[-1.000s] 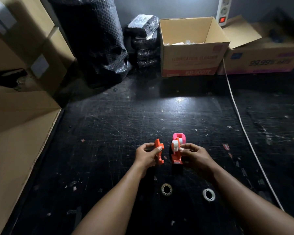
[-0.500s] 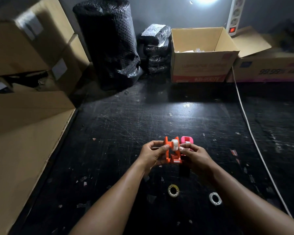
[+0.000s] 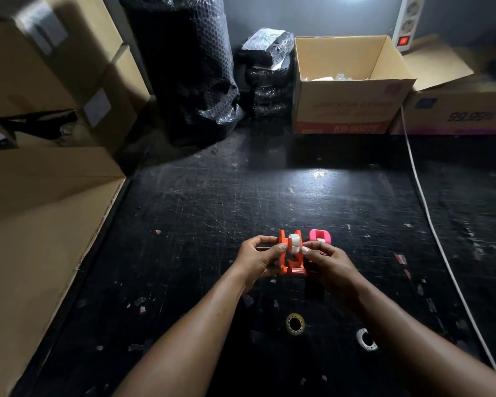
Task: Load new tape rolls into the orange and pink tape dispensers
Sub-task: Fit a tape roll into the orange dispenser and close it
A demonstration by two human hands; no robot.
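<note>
The orange tape dispenser (image 3: 291,260) stands upright on the black mat with a whitish tape roll (image 3: 294,243) between its two side plates. My left hand (image 3: 259,257) grips the left orange plate, thumb against it. My right hand (image 3: 328,260) pinches the right side of the orange dispenser at the roll. The pink tape dispenser (image 3: 320,236) stands just behind my right hand, partly hidden by the fingers. Two tape rings lie nearer me on the mat: a yellowish one (image 3: 295,324) and a white one (image 3: 366,339).
The scratched black mat (image 3: 212,213) is littered with tape scraps. Cardboard boxes (image 3: 40,196) line the left side. At the back stand a black bubble-wrap roll (image 3: 189,70), stacked black packets (image 3: 268,75) and an open carton (image 3: 347,90). A white cable (image 3: 430,222) runs down the right.
The two orange halves, held apart a second ago, have come together around the tape roll. Both hands have closed in on the dispenser. The camera has tilted slightly.
</note>
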